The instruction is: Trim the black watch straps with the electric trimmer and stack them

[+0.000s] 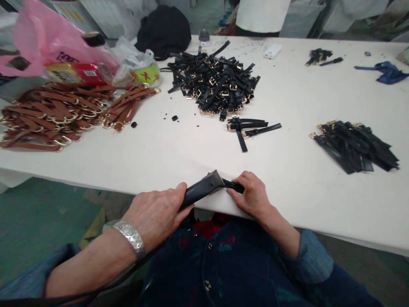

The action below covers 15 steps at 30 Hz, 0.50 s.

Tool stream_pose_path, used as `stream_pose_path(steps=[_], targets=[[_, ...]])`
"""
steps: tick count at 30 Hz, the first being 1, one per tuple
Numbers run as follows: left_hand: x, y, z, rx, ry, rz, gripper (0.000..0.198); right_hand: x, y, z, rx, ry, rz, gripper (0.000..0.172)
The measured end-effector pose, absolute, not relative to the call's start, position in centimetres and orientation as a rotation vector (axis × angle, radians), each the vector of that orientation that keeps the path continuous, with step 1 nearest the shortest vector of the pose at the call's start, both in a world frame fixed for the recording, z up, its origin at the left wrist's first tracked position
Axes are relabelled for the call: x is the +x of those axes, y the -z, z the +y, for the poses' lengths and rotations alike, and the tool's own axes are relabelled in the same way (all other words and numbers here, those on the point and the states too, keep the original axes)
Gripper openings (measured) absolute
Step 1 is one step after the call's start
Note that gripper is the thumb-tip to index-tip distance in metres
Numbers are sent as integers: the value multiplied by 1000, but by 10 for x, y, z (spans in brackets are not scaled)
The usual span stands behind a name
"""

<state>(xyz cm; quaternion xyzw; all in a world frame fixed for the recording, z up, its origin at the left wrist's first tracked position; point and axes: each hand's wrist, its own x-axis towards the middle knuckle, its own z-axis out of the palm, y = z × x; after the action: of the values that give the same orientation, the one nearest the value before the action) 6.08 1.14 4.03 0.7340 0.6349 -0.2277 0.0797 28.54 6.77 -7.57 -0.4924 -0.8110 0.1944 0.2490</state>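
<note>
At the near edge of the white table (pixel 179 153), my left hand (pixel 156 211) grips the black handle of a hand tool (pixel 204 187) whose metal head points right. My right hand (pixel 251 194) pinches a thin black strap (pixel 234 185) against the table edge, its end tucked at the tool's head. A silver bracelet sits on my left wrist. Just beyond lie three loose black straps with gold buckles (pixel 247 127).
A big heap of black buckled straps (pixel 214 85) lies mid-table, a stacked bundle of black straps (pixel 356 145) at right, brown straps with rings (pixel 60 113) at left. Pink and clear bags, a red box, a black bag and another person's torso are at the far side.
</note>
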Motion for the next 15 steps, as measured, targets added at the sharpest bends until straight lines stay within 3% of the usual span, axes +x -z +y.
stream_pose_path(steps=[15], targets=[[76,-38,34,2182,638,1925,36,284,77,67,-1437,-405,-2201,16]])
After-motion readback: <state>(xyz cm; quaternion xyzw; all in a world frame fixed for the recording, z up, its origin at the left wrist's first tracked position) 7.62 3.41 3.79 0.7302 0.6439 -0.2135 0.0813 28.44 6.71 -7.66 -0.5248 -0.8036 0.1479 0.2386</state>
